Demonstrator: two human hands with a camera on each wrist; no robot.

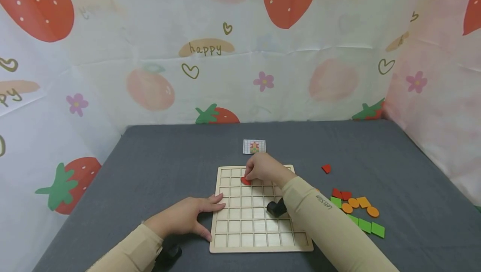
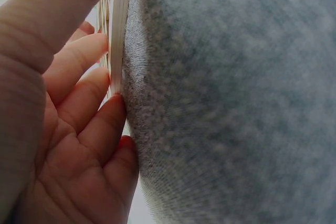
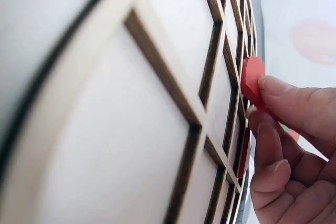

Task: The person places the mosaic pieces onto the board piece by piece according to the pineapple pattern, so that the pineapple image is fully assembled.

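On my head feed, the right hand (image 1: 263,168) is narrowed to a pinch, thumb and fingers holding a flat red piece (image 1: 246,181) with a rounded end and a smooth, matte face. I have it at the far part of the board (image 1: 241,225), a little left of its middle line. My right wrist feed shows the piece tipped up against the raised strips, and a darker red piece (image 3: 244,153) lying in the grid close by.

The board is pale wood, square with softened corners, its thin strips browned along the sides and fencing off shallow square cells. The left hand (image 1: 188,217) is wide, holding nothing, fingers extended to touch the board's left edge and the thumb by the near corner. Up close on the left wrist feed, that edge looks smooth beside the coarse grey weave covering the surface (image 1: 169,155).

Just beyond the board lies a small printed card (image 1: 254,146) with a coloured figure on a grid. To the right I see flat green squares (image 1: 365,225), round orange discs (image 1: 373,211), an orange square (image 1: 363,202) and a lone pointed red piece (image 1: 326,169).
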